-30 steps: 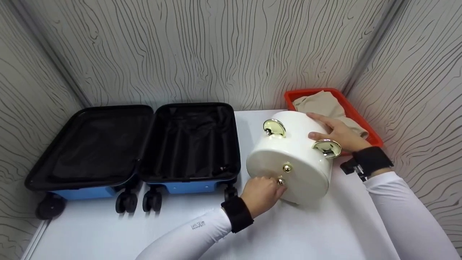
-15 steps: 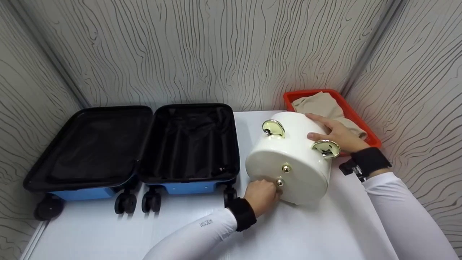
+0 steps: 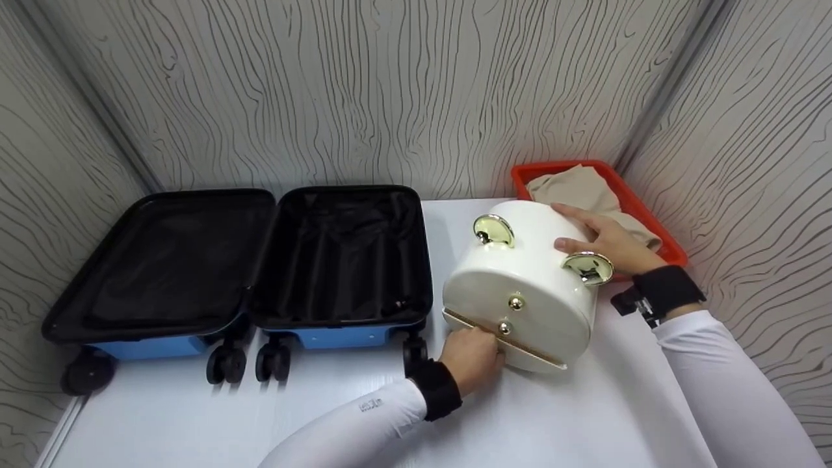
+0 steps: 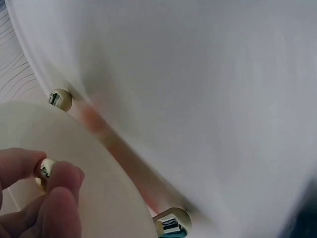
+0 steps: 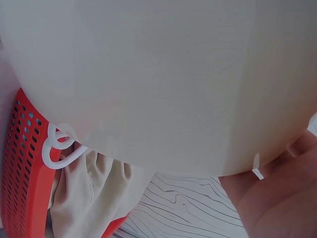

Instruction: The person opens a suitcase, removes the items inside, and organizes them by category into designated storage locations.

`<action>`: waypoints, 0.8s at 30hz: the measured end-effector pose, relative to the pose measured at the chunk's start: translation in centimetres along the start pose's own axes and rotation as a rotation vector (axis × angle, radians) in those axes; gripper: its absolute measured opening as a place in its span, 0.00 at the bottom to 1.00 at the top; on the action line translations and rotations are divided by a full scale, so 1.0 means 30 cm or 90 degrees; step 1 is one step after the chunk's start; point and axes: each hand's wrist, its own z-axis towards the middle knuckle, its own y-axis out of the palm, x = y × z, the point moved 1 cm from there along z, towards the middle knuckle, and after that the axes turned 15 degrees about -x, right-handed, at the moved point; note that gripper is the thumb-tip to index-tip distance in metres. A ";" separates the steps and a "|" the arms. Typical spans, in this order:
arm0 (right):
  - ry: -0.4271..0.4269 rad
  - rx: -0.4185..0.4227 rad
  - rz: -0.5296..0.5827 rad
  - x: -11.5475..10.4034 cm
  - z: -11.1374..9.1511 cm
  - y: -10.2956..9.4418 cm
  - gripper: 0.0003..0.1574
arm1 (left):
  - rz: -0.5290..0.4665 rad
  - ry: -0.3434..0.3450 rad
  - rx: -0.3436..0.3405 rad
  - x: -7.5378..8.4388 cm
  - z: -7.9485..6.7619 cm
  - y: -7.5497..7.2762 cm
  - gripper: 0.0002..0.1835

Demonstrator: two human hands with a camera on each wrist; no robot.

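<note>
A glossy white round box with two gold ear-like loops lies before me, its flat face toward me. Two gold knobs sit on that face. Its lower section, a drawer, stands out a little with a gold-brown top edge. My left hand is at this drawer; the left wrist view shows thumb and finger pinching a small gold knob. My right hand rests with spread fingers on the box's right side, steadying contact behind the right loop. The drawer's inside is hidden.
An open suitcase with black lining and blue shell lies to the left, wheels toward me. Behind the box, a red basket holds beige cloth. A white looped cord hangs by the basket. Patterned walls enclose the table.
My left hand has moved slightly down and toward me, and the box's lower drawer has come out from the face, baring its edge. My right hand and the box stay in place.
</note>
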 end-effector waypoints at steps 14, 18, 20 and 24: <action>0.003 0.000 0.008 0.007 0.001 -0.004 0.51 | 0.099 0.056 0.045 0.019 -0.146 0.002 0.19; 0.006 -0.002 0.008 0.007 0.001 -0.005 0.51 | 0.130 0.076 0.064 0.025 -0.191 -0.002 0.21; 0.009 0.000 0.009 0.008 0.001 -0.007 0.51 | 0.135 0.089 0.070 0.027 -0.208 -0.005 0.20; 0.008 0.003 0.013 0.008 0.000 -0.010 0.50 | 0.137 0.101 0.073 0.026 -0.225 -0.010 0.16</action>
